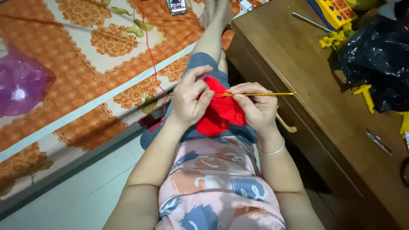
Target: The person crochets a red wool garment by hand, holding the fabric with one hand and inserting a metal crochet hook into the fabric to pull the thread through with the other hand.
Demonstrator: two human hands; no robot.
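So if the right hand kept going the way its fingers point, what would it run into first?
The right hand points leftward in the picture, so it would likely meet the red crochet piece first, then the left hand just beyond. Depth is hard to judge.

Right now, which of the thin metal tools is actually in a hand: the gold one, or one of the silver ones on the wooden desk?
The slim gold metal crochet hook, pinched by the right hand against the red crocheted piece. The silver ones lie untouched on the desk.
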